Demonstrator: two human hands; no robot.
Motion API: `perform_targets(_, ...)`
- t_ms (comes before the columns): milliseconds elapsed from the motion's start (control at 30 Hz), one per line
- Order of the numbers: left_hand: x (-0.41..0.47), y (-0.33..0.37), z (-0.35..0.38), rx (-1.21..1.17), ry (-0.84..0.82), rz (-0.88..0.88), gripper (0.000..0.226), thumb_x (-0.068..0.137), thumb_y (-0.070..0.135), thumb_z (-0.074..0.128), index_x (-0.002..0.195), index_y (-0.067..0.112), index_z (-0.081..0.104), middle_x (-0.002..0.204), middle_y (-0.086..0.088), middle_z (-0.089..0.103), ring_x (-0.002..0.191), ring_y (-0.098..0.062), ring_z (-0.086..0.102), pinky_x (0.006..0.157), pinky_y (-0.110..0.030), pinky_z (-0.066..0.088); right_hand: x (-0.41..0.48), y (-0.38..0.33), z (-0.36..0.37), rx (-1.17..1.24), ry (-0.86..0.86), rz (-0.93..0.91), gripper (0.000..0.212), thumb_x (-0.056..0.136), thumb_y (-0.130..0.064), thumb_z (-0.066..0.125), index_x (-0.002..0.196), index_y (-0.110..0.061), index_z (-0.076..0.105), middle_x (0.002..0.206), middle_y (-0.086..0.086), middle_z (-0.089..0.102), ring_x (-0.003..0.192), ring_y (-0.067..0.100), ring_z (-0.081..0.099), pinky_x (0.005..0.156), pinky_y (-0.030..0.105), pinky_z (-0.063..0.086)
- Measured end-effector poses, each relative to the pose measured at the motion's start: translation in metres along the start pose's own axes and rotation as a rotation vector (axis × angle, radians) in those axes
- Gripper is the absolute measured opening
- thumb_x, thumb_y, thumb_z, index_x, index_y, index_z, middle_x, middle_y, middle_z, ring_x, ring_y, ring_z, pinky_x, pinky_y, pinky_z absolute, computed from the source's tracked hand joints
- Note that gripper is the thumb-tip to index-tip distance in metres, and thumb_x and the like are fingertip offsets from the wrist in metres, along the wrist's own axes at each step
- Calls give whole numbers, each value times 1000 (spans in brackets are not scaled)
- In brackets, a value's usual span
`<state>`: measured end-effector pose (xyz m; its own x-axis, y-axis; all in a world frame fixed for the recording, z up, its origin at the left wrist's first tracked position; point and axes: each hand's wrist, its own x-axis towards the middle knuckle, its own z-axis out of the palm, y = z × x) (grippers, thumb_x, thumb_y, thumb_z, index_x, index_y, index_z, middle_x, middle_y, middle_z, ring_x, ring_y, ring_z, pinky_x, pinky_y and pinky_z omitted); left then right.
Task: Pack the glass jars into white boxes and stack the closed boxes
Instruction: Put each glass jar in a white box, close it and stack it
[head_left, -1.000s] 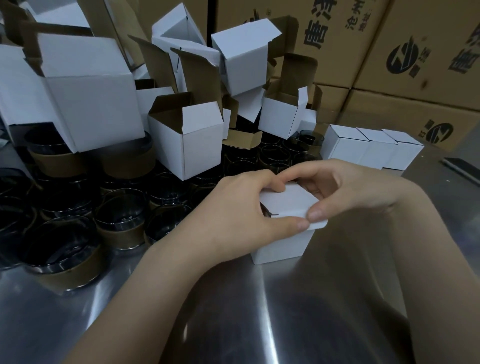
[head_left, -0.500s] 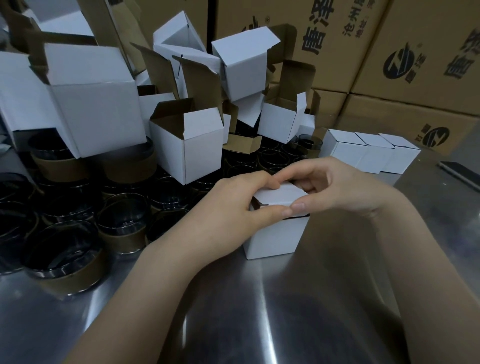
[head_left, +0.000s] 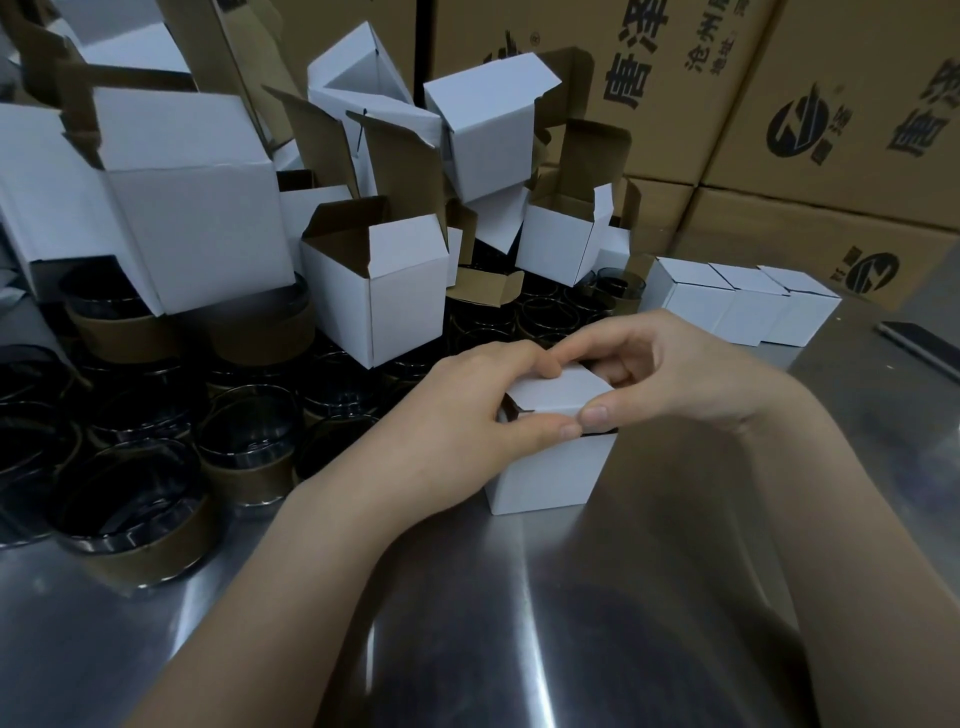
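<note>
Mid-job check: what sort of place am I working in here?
Most likely a packing station in a warehouse or small factory: a steel worktable, printed brown shipping cartons stacked behind, and open white boxes heaped over glass jars. The left hand and right hand pinch the lid of a white box.

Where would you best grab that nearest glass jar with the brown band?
Probably round its brown band, from the near right: the glass jar stands upright, other jars crowd its far side, and bare table lies on that side.
</note>
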<state>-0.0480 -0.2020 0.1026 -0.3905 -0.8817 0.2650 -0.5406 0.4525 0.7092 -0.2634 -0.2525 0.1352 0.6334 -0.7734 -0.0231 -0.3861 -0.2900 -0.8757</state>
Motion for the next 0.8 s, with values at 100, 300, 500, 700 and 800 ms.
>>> perform_targets(100,0,1,-1,9,-8,-10,43,81,54,60,122,41,53,107,25,50,98,11,45,71,-6,39,0,0,0,-1,3,-7,50,64,-29,81,113,-19,71,110,7,72,96,30,70,82,31,58)
perform_targets(300,-1,2,-1,0,-22,-27,44,81,51,63,122,41,53,111,22,48,95,4,48,71,-12,38,0,2,-1,-18,-26,-22,48,66,-29,82,112,-23,70,112,8,70,99,40,66,87,47,55)
perform_targets(500,-1,3,-1,-3,-32,-32,44,81,52,62,123,40,52,113,23,47,99,5,47,72,-10,40,2,7,-2,14,-76,7,47,68,-28,82,112,-28,68,113,5,68,100,39,66,83,38,56)
perform_targets(700,-1,7,-2,-34,-46,-54,43,87,51,55,126,33,56,126,18,50,107,4,48,85,-10,42,0,8,-4,3,-140,54,50,73,-26,79,120,-30,63,120,-2,63,106,25,66,87,37,55)
perform_targets(800,-1,7,-3,-26,-56,-72,34,93,40,53,126,32,56,128,18,49,105,4,46,88,-8,36,-1,6,-3,-5,-136,68,52,72,-25,79,121,-28,61,120,-3,62,105,24,66,88,41,54)
